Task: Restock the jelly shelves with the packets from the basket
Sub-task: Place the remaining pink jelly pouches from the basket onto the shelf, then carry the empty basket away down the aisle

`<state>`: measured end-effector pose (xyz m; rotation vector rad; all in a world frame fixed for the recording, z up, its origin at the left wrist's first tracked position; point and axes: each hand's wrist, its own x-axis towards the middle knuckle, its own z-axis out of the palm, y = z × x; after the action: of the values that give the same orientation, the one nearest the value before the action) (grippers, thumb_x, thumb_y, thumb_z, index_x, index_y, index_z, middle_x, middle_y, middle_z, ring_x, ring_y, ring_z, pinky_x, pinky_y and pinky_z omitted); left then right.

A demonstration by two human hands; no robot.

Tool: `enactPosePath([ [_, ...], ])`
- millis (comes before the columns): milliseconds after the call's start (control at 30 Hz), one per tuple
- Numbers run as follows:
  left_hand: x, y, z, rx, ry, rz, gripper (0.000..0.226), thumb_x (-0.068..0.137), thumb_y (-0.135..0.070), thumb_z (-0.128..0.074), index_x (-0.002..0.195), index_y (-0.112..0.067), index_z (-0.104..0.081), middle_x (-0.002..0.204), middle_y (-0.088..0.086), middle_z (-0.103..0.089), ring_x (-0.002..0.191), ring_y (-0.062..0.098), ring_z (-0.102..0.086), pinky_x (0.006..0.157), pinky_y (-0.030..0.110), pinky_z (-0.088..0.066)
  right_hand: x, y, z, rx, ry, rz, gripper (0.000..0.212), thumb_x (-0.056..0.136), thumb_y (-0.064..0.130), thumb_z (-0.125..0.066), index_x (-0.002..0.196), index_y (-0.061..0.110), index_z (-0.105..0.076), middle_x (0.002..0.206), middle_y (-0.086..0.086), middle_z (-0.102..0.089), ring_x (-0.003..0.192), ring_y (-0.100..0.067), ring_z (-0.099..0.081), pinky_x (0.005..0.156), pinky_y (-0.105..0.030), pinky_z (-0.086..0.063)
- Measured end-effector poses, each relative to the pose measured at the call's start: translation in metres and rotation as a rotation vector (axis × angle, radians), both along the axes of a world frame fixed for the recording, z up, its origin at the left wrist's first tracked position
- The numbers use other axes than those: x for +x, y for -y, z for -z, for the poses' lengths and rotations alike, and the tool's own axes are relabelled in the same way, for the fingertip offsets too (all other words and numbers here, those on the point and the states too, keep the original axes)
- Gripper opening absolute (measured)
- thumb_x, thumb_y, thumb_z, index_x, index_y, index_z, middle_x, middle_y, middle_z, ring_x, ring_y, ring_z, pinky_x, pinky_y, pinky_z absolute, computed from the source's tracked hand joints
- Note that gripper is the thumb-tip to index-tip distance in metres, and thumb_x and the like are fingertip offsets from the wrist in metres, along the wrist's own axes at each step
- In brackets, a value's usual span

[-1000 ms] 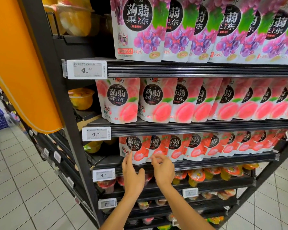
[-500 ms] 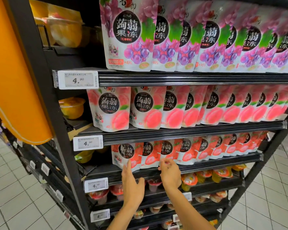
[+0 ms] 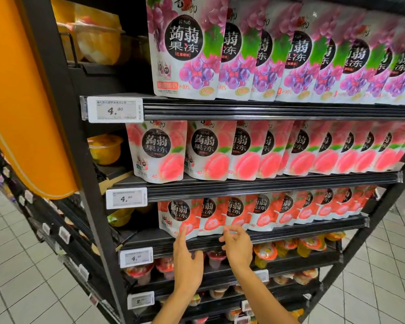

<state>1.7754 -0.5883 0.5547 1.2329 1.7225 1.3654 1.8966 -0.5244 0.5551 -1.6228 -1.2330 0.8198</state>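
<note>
Three rows of jelly pouches [image 3: 211,150], my left hand [image 3: 187,260] lower centre, straight fingers touching leftmost strawberry pouch [image 3: 179,216], right hand [image 3: 237,247] curled, grip unclear

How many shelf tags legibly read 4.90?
3, at the shelves' left ends: grape-shelf tag, peach-shelf tag, strawberry-shelf tag. More may be among the lower tags, too blurred to read.

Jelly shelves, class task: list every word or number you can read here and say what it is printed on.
"jǔ ruò" and "蒟蒻果冻": grape packets, peach packets, strawberry packets.
"≥40%": grape packets, low down.
"4.90": top price tag, middle price tag, lower price tag.
Lowest price tag: too blurred to read.
Small print on tags and packets: too small to read.
</note>
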Motion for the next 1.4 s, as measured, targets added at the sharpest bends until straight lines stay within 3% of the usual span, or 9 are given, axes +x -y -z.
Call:
enactPosePath([
  [100,0.003,0.002,0.011,-0.033,0.04,-0.017,0.061,0.093,-0.002,-0.053,0.144,-0.029,-0.033,0.144,-0.008,-0.036,0.1,-0.006,-0.053,0.073,0.008,-0.044,0.005,0.003,0.012,-0.021,-0.027,0.001,0.011,0.097,0.034,-0.057,0.093,0.026,-0.063,0.067,0.008,-0.072,0.056,-0.009,-0.067,0.056,-0.03,-0.05],
  [267,0.011,0.018,0.054,-0.081,0.065,-0.006,0.045,0.092,-0.001,-0.054,0.133,-0.018,-0.048,0.129,-0.004,-0.05,0.11,0.019,-0.056,0.096,0.036,-0.05,0.03,0.033,0.054,-0.085,-0.099,-0.021,0.009,0.096,0.022,-0.06,0.088,0.024,-0.063,0.067,-0.001,-0.072,0.056,-0.01,-0.067,0.054,-0.027,-0.053],
  [467,0.031,0.06,0.144,-0.267,0.083,-0.046,0.023,0.088,0.012,-0.052,0.107,0.002,-0.061,0.103,0.008,-0.062,0.082,0.013,-0.057,0.068,0.003,-0.041,0.092,0.079,0.136,-0.329,-0.069,-0.041,0.014,0.096,0.017,-0.06,0.085,0.009,-0.065,0.071,-0.013,-0.072,0.057,-0.016,-0.065,0.052,-0.023,-0.049],
  [600,0.047,0.101,0.212,-0.47,0.089,-0.054,0.018,0.088,0.015,-0.053,0.093,0.003,-0.066,0.098,0.014,-0.063,0.089,0.02,-0.057,0.077,0.018,-0.043,0.151,0.113,0.199,-0.492,-0.06,-0.047,0.012,0.093,0.011,-0.063,0.089,0.001,-0.068,0.081,-0.011,-0.07,0.074,-0.023,-0.064,0.072,-0.032,-0.052],
  [767,0.065,0.148,0.311,-0.757,0.087,-0.172,0.019,0.09,0.01,-0.055,0.105,0.008,-0.065,0.107,0.019,-0.066,0.102,0.035,-0.062,0.089,0.039,-0.049,0.231,0.147,0.298,-0.77,0.009,-0.072,0.015,0.091,0.008,-0.062,0.087,0.022,-0.067,0.091,-0.005,-0.069,0.083,-0.021,-0.063,0.076,-0.031,-0.054],
  [1000,0.062,0.188,0.463,-1.007,-0.084,-0.288,0.014,0.088,0.0,-0.063,0.099,0.008,-0.068,0.103,0.027,-0.069,0.099,0.041,-0.065,0.084,0.041,-0.047,0.288,0.157,0.464,-0.935,0.131,0.018,0.014,0.09,0.012,-0.066,0.1,0.004,-0.071,0.097,-0.017,-0.07,0.093,-0.035,-0.064,0.09,-0.054,-0.052],
  [1233,0.037,0.191,0.609,-1.06,-0.099,-0.459,0.046,0.077,0.0,-0.074,0.118,0.002,-0.054,0.119,0.027,-0.06,0.109,0.041,-0.058,0.095,0.049,-0.047,0.309,0.134,0.613,-1.012,0.099,0.054,0.033,0.091,0.007,-0.066,0.122,0.01,-0.055,0.116,-0.013,-0.061,0.11,-0.03,-0.06,0.083,-0.016,-0.047],
  [1333,0.025,0.184,0.656,-1.087,-0.118,-0.491,0.054,0.076,-0.007,-0.077,0.123,0.004,-0.053,0.119,0.028,-0.059,0.108,0.041,-0.058,0.094,0.043,-0.045,0.308,0.119,0.663,-0.981,0.134,0.049,0.022,0.091,0.0,-0.063,0.104,0.012,-0.049,0.099,-0.012,-0.055,0.072,-0.022,-0.054,0.044,-0.005,-0.04],
  [1400,0.02,0.182,0.678,-1.115,-0.02,-0.514,0.041,0.08,-0.01,-0.076,0.114,0.001,-0.057,0.1,0.023,-0.063,0.083,0.03,-0.066,0.071,0.025,-0.053,0.305,0.118,0.687,-0.965,0.134,0.113,0.019,0.086,0.005,-0.071,0.093,0.008,-0.053,0.089,-0.012,-0.056,0.06,-0.015,-0.048,0.045,-0.015,-0.042],
])
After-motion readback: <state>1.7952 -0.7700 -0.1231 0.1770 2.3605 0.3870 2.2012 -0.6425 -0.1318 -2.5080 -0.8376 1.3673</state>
